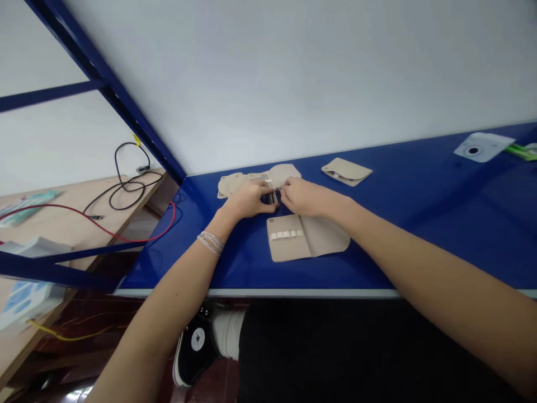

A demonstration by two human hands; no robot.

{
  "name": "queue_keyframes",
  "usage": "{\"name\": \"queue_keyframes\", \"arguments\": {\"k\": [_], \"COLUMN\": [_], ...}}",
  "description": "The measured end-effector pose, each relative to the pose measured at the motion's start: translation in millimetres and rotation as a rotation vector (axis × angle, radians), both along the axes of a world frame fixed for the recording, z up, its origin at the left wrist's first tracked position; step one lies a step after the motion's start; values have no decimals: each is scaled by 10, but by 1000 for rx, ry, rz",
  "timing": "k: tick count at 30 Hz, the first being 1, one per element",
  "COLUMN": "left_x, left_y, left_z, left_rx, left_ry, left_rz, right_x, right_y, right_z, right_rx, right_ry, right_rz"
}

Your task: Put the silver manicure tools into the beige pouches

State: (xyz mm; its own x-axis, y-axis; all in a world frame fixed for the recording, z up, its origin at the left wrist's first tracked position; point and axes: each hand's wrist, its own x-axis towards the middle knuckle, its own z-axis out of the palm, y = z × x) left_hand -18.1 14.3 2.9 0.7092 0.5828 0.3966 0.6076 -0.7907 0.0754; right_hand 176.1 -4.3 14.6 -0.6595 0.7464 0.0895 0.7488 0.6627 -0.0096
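Above the middle of a blue table, my left hand (250, 198) and my right hand (302, 196) meet with fingertips nearly touching. My left thumb and fingers curl around a small dark and light item, mostly covered and too small to name. My right fingers are pinched at the same spot, and what they hold is unclear. Just behind them lies a beige pouch (286, 171), partly hidden by my hands. In front, an opened beige pouch (327, 236) lies flat, with a row of white elastic loops (286, 235) on its left half and a metal snap at its corner.
Several beige pouches (230, 182) overlap left of my hands. A closed pouch (347, 170) lies back right. Farther right is a white camera-shaped item (478, 146). Left of the blue table (235, 268), a wooden bench (126, 215) carries black cable (111, 193) and red cable (84, 211).
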Motion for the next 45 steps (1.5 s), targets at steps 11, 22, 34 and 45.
{"name": "queue_keyframes", "arguments": {"k": [11, 22, 34, 45], "left_x": [52, 73, 191, 167], "left_y": [-3, -76, -123, -109], "left_z": [-4, 20, -31, -59], "left_rx": [108, -10, -87, -192], "left_ry": [-15, -97, -109, -384], "left_rz": [94, 62, 18, 103], "right_x": [49, 67, 122, 108], "right_y": [-5, 34, 161, 193], "right_z": [29, -2, -115, -176], "right_rx": [22, 77, 21, -167], "right_ry": [156, 566, 983, 1026], "right_rz": [-211, -152, -371, -231]}}
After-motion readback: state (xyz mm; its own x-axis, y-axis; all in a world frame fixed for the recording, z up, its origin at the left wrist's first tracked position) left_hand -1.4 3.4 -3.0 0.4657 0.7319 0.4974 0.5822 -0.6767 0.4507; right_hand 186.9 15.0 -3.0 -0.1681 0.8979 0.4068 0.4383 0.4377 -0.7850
